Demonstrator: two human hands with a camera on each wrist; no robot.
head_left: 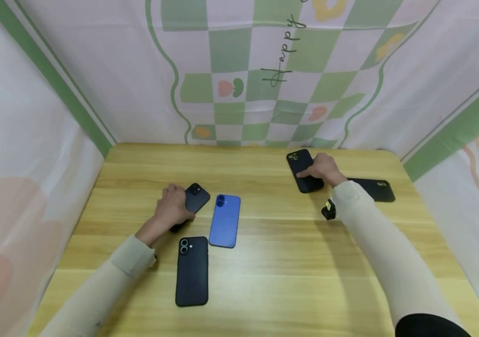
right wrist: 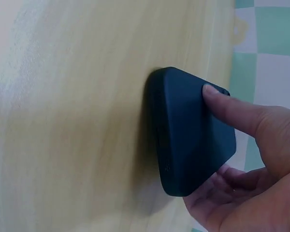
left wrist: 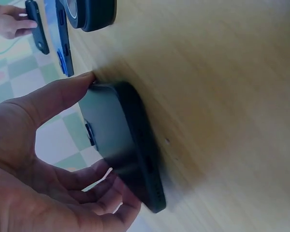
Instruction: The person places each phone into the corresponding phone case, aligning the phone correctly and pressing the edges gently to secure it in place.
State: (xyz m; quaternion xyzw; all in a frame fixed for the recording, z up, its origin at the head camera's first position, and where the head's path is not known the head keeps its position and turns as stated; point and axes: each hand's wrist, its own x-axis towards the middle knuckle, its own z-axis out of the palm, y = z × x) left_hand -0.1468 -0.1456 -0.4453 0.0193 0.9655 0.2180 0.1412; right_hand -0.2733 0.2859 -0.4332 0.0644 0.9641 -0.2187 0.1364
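In the head view, my left hand (head_left: 172, 206) holds a dark phone (head_left: 197, 199) by its edges. The left wrist view shows the thumb at one side of this phone (left wrist: 116, 130) and the curled fingers at the other. Further right, my right hand (head_left: 323, 169) grips a black phone case (head_left: 300, 161) with yellowish camera openings; whether a phone sits inside, I cannot tell. In the right wrist view, the thumb presses the flat face of the case (right wrist: 193, 130), while the fingers curl at its far edge, partly hidden.
Beside the left hand lie a blue phone (head_left: 224, 222) and a larger black phone (head_left: 192, 271), backs up. Another black phone case (head_left: 376, 189) lies partly behind the right sleeve. A patterned cloth (head_left: 231, 51) hangs at the wooden table's (head_left: 285, 281) back edge.
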